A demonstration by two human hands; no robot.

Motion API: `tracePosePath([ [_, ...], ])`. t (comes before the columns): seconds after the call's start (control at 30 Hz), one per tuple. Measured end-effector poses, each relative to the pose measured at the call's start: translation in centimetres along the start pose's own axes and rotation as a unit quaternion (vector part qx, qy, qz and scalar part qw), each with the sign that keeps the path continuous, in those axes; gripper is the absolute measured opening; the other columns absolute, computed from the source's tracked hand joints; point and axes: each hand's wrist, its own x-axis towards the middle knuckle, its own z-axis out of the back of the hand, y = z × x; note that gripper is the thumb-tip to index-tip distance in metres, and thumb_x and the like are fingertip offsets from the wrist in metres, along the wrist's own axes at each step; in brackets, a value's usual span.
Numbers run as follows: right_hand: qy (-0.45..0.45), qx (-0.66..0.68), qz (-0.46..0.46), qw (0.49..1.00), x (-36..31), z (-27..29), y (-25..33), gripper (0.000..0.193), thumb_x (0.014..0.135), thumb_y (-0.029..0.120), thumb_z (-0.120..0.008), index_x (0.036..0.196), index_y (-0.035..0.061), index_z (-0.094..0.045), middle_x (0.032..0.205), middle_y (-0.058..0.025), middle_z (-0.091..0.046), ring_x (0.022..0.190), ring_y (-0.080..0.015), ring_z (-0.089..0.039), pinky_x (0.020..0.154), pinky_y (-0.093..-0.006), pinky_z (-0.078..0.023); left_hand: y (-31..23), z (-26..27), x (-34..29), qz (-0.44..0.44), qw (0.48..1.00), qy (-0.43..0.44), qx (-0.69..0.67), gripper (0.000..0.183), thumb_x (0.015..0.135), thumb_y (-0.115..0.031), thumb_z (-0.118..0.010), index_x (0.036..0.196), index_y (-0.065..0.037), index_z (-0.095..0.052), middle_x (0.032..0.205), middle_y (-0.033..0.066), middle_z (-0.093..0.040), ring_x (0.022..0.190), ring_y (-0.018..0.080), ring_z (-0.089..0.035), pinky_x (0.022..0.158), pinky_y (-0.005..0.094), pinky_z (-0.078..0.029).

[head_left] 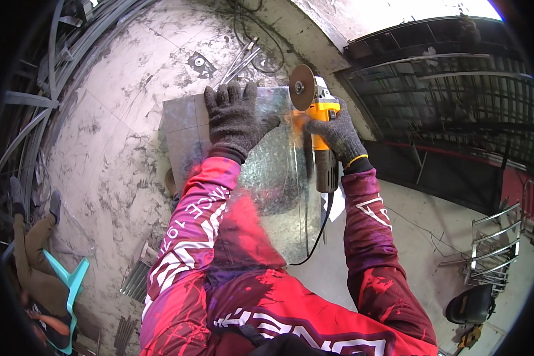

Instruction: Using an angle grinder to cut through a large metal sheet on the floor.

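Observation:
A yellow and black angle grinder (pixel 324 127) with a brown cutting disc (pixel 302 88) is in my right hand (pixel 341 133), whose dark grey glove wraps round its body. The disc stands upright at the far right corner of a shiny metal sheet (pixel 273 160). Whether it touches the sheet, I cannot tell. My left hand (pixel 232 113), also gloved, lies flat on the sheet with its fingers spread toward the far edge. From the grinder's rear a black cord (pixel 320 234) curves back toward my body.
Metal rods (pixel 241 61) and a small disc-shaped part (pixel 200 62) lie on the floor beyond the sheet. Long metal profiles (pixel 53 65) are piled at left. A person (pixel 41 267) sits on a turquoise chair (pixel 71 279). At right are a metal rack (pixel 495 246) and dark framework (pixel 457 107).

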Motion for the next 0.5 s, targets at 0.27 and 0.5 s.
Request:
tracePosePath([
  [0.27,0.013,0.009,-0.002,1.0,0.3,0.02,-0.29,0.087,0.068,0.008,-0.084,0.142,0.0064,-0.037,0.11,-0.0111,-0.063,0.093,-0.0238,-0.066,0.083,-0.0365,-0.058,0.2,0.21,0.13,0.002,1.0,-0.001,0.001,0.102,0.073,-0.077,-0.07,0.148,-0.012,-0.05,0.135,0.0172,-0.052,0.133,0.0354,-0.043,0.12,0.0633,-0.015],
  [0.5,0.012,0.025,-0.008,1.0,0.19,-0.18,-0.5,0.087,0.068,0.007,-0.084,0.141,0.0066,-0.037,0.111,-0.0106,-0.063,0.094,-0.0236,-0.066,0.084,-0.0365,-0.058,0.19,-0.15,0.02,-0.01,1.0,-0.018,0.003,0.102,0.073,-0.078,-0.069,0.148,-0.011,-0.05,0.133,0.0171,-0.052,0.131,0.0358,-0.044,0.119,0.0642,-0.016],
])
